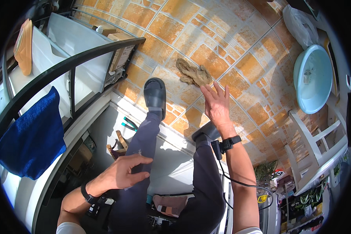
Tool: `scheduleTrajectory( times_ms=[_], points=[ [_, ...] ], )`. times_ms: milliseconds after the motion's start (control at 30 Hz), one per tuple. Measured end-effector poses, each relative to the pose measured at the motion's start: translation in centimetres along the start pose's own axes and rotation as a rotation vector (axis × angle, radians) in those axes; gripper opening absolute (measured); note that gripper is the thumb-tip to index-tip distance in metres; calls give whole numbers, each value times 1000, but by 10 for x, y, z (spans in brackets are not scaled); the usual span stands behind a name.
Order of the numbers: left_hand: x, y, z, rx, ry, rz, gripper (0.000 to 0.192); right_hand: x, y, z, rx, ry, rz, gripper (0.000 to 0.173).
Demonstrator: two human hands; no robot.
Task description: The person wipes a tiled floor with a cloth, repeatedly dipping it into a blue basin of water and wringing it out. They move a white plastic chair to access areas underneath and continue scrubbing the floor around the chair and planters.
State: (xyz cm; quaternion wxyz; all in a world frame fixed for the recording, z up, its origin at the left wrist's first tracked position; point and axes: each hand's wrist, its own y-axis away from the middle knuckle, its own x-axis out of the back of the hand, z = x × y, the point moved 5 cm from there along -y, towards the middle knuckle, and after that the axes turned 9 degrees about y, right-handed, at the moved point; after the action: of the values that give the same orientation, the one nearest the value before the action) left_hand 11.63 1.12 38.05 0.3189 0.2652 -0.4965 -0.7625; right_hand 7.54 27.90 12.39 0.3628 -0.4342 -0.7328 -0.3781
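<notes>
My right hand (217, 106) reaches out over the tiled floor with its fingers apart and nothing held. Just beyond its fingertips a crumpled brown cloth (194, 73) lies on the tiles; whether they touch it I cannot tell. My left hand (131, 171) hangs above my left thigh, thumb and fingers apart, holding nothing. Both wrists wear black straps, and a cable runs from the right one. My feet, in dark slide sandals (155, 95), stand at the edge of the tiles.
At the left, a blue towel (36, 137) hangs from a black curved rail (84, 58) beside white plastic panels. Green-handled pliers (130, 124) lie near my left shin. At the right stand a light blue basin (314, 79), a plastic bag (300, 26) and a white chair-like frame (307, 137).
</notes>
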Motion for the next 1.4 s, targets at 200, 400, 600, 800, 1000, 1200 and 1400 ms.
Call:
scheduleTrajectory(
  times_ms=[200, 400, 600, 800, 1000, 1200, 1400],
  points=[
    [-37, -181, 19, -400, -784, 332, 49, 95, 102, 45, -117, -73, 44, 55],
    [-58, -349, 10, -479, -1081, 493, 72, 93, 205, 99, -365, -39, 7, 54],
    [-15, -379, -44, -770, -1000, 604, 71, 31, 256, 112, -563, -152, -75, 55],
    [57, -337, -105, -547, -1005, 700, 71, -1, 244, 101, -568, -153, -191, 55],
    [87, -307, -188, -409, -689, 922, 67, 7, 226, 110, -551, -121, -207, 54],
    [53, -296, -262, -118, -66, 1195, 70, 88, 251, 120, -621, -56, -225, 53],
    [22, -298, -289, 77, 270, 1158, 70, 174, 269, 162, -745, 12, -186, 54]
  ],
)
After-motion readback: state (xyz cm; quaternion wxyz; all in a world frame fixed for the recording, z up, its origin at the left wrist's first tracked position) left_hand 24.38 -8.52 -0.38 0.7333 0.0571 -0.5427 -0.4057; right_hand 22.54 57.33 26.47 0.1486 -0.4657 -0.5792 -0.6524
